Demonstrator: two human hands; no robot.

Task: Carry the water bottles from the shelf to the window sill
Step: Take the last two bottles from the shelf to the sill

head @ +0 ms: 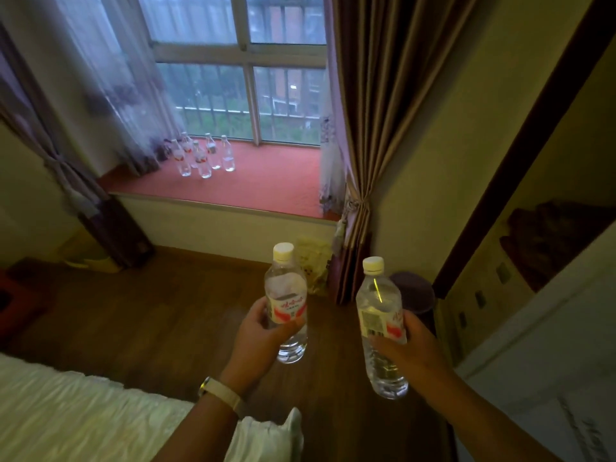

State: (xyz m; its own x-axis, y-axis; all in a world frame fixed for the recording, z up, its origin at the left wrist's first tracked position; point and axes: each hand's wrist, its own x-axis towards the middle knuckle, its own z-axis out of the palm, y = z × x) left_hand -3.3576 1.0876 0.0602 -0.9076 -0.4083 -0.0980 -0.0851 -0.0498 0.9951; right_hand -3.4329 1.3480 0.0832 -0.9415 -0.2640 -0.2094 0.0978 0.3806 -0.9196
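Both hands are full: the left hand (256, 331) wraps its fingers round the middle of one water bottle (286, 303), and the right hand (408, 348) clasps a second bottle (380, 325) the same way, each held upright with a pale yellow cap on top. They hang in the air above the wooden floor (150, 311), between the bed (76, 411) and a cupboard on the right. Ahead, the red window sill (266, 185) carries a cluster of bottles (203, 156) standing near its left end, close to the sheer curtain (110, 95).

This looks like the carrying leg of the job, with the sill well apart from the hands. Next comes the walk across the floor, then setting both bottles down upright beside the cluster without knocking any over.

Each label is white with a red band and red script, too blurred to read; the right-hand bottle shows a barcode.
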